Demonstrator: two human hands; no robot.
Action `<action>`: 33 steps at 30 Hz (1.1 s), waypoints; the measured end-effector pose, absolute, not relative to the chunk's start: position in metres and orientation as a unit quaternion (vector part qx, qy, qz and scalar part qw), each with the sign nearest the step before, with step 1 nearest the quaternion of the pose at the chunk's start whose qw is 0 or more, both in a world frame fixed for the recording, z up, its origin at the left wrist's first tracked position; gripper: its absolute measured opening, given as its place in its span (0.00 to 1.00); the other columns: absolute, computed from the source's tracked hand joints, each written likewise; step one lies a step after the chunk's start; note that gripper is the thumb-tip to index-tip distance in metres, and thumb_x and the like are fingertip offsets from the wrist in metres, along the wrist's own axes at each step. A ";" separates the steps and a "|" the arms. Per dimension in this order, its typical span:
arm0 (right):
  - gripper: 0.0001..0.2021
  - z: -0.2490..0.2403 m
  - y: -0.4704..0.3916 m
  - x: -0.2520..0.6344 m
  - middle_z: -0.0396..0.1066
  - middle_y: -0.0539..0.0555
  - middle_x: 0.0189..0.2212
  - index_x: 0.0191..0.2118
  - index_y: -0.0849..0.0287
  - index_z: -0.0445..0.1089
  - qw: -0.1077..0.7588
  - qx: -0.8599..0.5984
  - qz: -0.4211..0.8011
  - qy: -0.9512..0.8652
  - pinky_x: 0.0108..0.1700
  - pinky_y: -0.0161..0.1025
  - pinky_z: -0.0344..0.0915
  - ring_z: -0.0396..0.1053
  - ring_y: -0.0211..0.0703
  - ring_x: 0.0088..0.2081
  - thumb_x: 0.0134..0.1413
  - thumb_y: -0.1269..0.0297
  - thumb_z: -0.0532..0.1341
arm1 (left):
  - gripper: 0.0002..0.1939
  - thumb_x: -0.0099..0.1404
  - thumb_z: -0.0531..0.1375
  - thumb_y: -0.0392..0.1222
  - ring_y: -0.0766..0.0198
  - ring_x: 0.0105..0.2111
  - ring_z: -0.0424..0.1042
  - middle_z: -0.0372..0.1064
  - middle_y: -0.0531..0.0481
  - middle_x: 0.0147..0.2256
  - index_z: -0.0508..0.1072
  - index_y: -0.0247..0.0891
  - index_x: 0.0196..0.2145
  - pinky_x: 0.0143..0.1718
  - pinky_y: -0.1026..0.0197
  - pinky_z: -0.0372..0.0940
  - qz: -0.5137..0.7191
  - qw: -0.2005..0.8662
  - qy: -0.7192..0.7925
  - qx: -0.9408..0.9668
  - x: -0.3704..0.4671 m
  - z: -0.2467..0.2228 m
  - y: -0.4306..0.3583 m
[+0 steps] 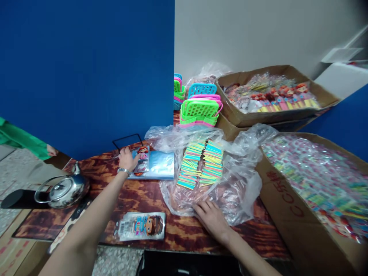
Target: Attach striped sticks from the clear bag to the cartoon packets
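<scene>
Looks like the bag-picking step tbh: left hand (128, 159) curled at the printed pouch (143, 167) on the clear bags (162, 165) left of the sticks (188, 165), can't tell if pinching, right hand (212, 220) loosely spread by the near plastic (244, 193), so next probably needs a clean pinch.

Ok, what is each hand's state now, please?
Left hand: at the small packet; grip cannot be told.
Right hand: open, at the clear plastic.
</scene>
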State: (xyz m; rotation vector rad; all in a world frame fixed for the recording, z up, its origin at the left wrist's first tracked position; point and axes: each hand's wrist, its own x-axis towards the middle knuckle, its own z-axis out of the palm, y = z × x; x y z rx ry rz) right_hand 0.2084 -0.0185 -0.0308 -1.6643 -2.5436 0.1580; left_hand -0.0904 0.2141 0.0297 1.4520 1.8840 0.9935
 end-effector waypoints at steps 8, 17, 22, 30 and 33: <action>0.11 0.012 0.016 0.226 0.69 0.55 0.32 0.38 0.57 0.67 0.143 -0.567 0.095 -0.806 0.38 0.36 0.60 0.67 0.42 0.35 0.58 0.69 0.48 | 0.31 0.56 0.58 0.56 0.50 0.54 0.56 0.63 0.40 0.52 0.60 0.37 0.53 0.56 0.50 0.47 0.128 0.235 0.237 0.934 -0.013 0.042 0.107; 0.12 0.012 0.052 0.242 0.70 0.54 0.36 0.41 0.57 0.67 0.107 -0.568 0.140 -0.804 0.40 0.35 0.61 0.66 0.40 0.38 0.61 0.63 0.48 | 0.05 0.63 0.51 0.33 0.61 0.38 0.67 0.69 0.49 0.33 0.65 0.38 0.34 0.54 0.55 0.50 0.018 0.070 0.184 0.980 0.016 0.006 0.090; 0.12 -0.008 0.098 0.234 0.68 0.56 0.40 0.43 0.56 0.66 0.000 -0.589 0.056 -0.806 0.43 0.37 0.57 0.63 0.45 0.44 0.60 0.61 0.50 | 0.02 0.61 0.53 0.34 0.61 0.37 0.65 0.68 0.50 0.33 0.63 0.38 0.33 0.51 0.56 0.52 0.000 0.069 0.194 0.979 0.016 0.004 0.084; 0.10 -0.017 0.116 0.218 0.68 0.58 0.38 0.40 0.56 0.66 -0.055 -0.577 0.042 -0.814 0.43 0.41 0.53 0.62 0.46 0.42 0.59 0.70 0.48 | 0.03 0.59 0.52 0.35 0.60 0.35 0.65 0.67 0.49 0.34 0.63 0.38 0.34 0.46 0.56 0.55 -0.011 0.094 0.199 0.975 0.013 0.000 0.081; 0.11 -0.019 0.121 0.213 0.68 0.58 0.38 0.40 0.56 0.65 -0.054 -0.577 0.038 -0.814 0.42 0.41 0.54 0.62 0.46 0.43 0.58 0.72 0.48 | 0.03 0.60 0.51 0.35 0.61 0.33 0.65 0.67 0.50 0.33 0.62 0.38 0.33 0.41 0.59 0.58 -0.015 0.105 0.199 0.974 0.014 -0.001 0.080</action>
